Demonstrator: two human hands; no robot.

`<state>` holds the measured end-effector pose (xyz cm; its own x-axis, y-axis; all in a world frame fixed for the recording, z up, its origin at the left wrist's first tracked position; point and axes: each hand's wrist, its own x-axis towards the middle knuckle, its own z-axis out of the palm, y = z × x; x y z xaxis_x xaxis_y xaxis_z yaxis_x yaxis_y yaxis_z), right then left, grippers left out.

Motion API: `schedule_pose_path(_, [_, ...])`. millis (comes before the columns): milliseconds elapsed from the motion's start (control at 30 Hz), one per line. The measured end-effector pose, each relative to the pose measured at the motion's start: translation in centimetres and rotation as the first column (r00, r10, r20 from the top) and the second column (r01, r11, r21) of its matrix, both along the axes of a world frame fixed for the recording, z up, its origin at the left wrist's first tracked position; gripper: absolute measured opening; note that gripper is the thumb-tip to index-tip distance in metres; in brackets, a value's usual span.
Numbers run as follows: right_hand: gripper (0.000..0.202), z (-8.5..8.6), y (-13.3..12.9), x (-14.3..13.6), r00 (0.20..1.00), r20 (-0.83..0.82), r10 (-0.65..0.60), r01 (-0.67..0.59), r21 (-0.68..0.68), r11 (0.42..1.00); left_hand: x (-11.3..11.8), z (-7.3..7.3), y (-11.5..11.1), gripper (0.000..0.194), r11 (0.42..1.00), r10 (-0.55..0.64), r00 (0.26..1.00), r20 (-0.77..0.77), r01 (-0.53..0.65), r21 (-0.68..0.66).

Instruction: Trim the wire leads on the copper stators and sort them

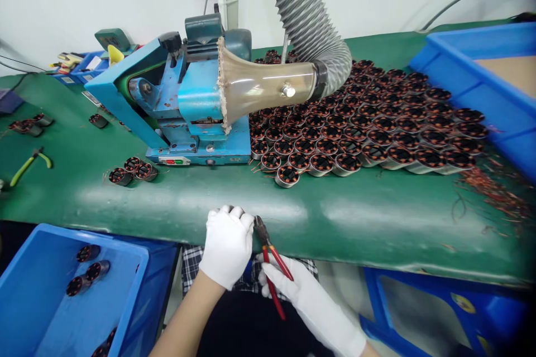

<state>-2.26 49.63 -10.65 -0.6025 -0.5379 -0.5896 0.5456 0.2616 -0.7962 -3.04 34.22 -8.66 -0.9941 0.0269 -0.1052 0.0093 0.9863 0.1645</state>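
Note:
My right hand, in a white glove, is closed around the red handles of a pair of wire cutters. The cutters' dark jaws point up and left, right beside the fingers of my left hand. That hand is also white-gloved and curled closed at the table's front edge. Whatever it grips is hidden behind the glove, with only a dark sliver showing at the fingertips. Beyond my hands, rows of wire-wound motor stators stand on the green table, copper coils facing up.
A blue belt-driven machine with a grey exhaust hose stands at the back. Several stators lie in a blue bin at lower left. Green-handled pliers lie far left. Copper wire scraps lie near the right blue tray.

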Motion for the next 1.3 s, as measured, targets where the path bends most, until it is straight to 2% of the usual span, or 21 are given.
schedule_pose_path(167, [0.038,0.1,-0.7,0.3,0.996,0.077,-0.051,0.056,-0.057,0.997,0.0,0.0,-0.1,0.016,1.000,-0.003,1.000,0.009,0.003,0.006])
schedule_pose_path(333, [0.043,-1.2,-1.2,0.9,0.985,0.123,-0.125,0.139,-0.118,0.983,0.1,-0.1,0.0,0.014,1.000,-0.006,1.000,0.005,0.006,-0.005])
schedule_pose_path(467, [0.034,-1.9,-0.9,1.3,0.950,0.254,-0.183,0.252,-0.271,0.929,0.0,-0.2,-0.5,0.015,1.000,-0.013,1.000,-0.021,0.013,-0.017])
schedule_pose_path(533, [0.031,-1.7,-1.0,1.3,0.922,0.358,-0.144,0.295,-0.411,0.863,-0.3,-0.4,-1.3,0.017,0.999,0.002,0.999,-0.054,-0.004,-0.036])
schedule_pose_path(633, [0.018,-1.1,-2.0,0.7,0.882,0.457,-0.113,0.392,-0.579,0.715,-0.6,-0.6,-3.2,0.018,0.997,0.032,0.991,-0.131,-0.040,-0.059])
schedule_pose_path(733, [0.017,-1.0,-3.1,-0.8,0.801,0.521,-0.295,0.588,-0.590,0.553,-0.3,-0.6,-4.9,0.024,0.996,0.032,0.957,-0.287,-0.055,-0.073])
schedule_pose_path(800, [0.022,-1.5,-2.5,-2.5,0.723,0.533,-0.439,0.691,-0.559,0.458,0.5,-0.3,-5.5,0.030,0.986,0.092,0.927,-0.364,-0.136,-0.098])
schedule_pose_path(833, [0.023,-1.7,-1.5,-3.6,0.692,0.515,-0.505,0.720,-0.541,0.434,1.1,-0.2,-5.7,0.031,0.976,0.140,0.925,-0.355,-0.190,-0.111])
schedule_pose_path(900, [0.024,-1.9,1.7,-6.1,0.649,0.392,-0.652,0.748,-0.484,0.454,2.1,-0.1,-5.8,0.031,0.948,0.243,0.938,-0.246,-0.284,-0.147])
schedule_pose_path(933, [0.024,-1.8,3.9,-7.5,0.622,0.261,-0.738,0.756,-0.447,0.479,2.5,-0.2,-5.8,0.031,0.936,0.280,0.943,-0.179,-0.309,-0.167])
schedule_pose_path(1000, [0.023,-1.1,8.4,-10.5,0.531,-0.161,-0.832,0.790,-0.263,0.555,2.8,-0.5,-5.7,0.029,0.930,0.309,0.948,-0.076,-0.318,-0.186])
schedule_pose_path(1067, [0.021,0.3,12.3,-13.0,0.453,-0.318,-0.833,0.825,-0.203,0.526,2.4,-0.9,-5.4,0.027,0.937,0.307,0.951,-0.043,-0.310,-0.160])
schedule_pose_path(1100, [0.021,1.0,13.7,-14.0,0.443,-0.388,-0.808,0.824,-0.178,0.537,1.9,-1.1,-5.0,0.025,0.946,0.293,0.955,-0.040,-0.296,-0.129])
schedule_pose_path(1133, [0.022,1.7,14.6,-14.7,0.463,-0.464,-0.755,0.810,-0.123,0.573,1.3,-1.2,-4.5,0.024,0.957,0.272,0.961,-0.041,-0.275,-0.094])
schedule_pose_path(1200, [0.023,2.6,15.2,-15.3,0.511,-0.615,-0.600,0.779,0.037,0.626,0.0,-1.5,-3.3,0.024,0.976,0.216,0.975,-0.060,-0.218,-0.020])
schedule_pose_path(1300, [0.022,2.1,14.1,-14.8,0.563,-0.730,-0.387,0.749,0.254,0.612,-1.4,-1.7,-1.0,0.037,0.991,0.112,0.988,-0.103,-0.103,0.086])
